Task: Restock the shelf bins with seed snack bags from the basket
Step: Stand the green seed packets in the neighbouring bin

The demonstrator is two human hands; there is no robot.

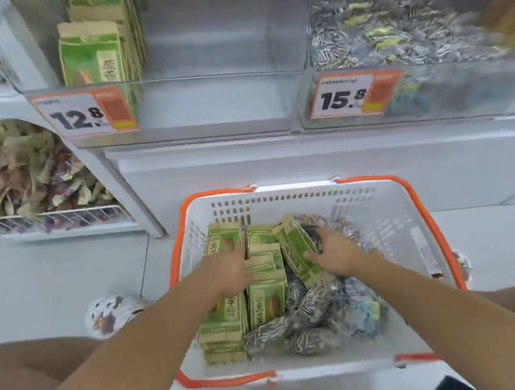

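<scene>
Shelf bins up top: left bin (189, 104) nearly bare with a few green bags at its left end, right bin (410, 38) half full of striped seed packs. Below on the floor, white-orange basket (395, 207) holding green seed snack bags (264, 297) left, striped packs (305, 321) right. Pick step: left hand (229, 271) spread flat on the green stack, right hand (333, 252) curled on a tilted green bag (297, 249), firm grip unclear; next likely squeeze, lift, stand in left bin.

Wire rack (49, 222) of mixed snack packets stands left of price tag 12.8 (83, 114); price tag 15.8 (353, 95) right of it.
</scene>
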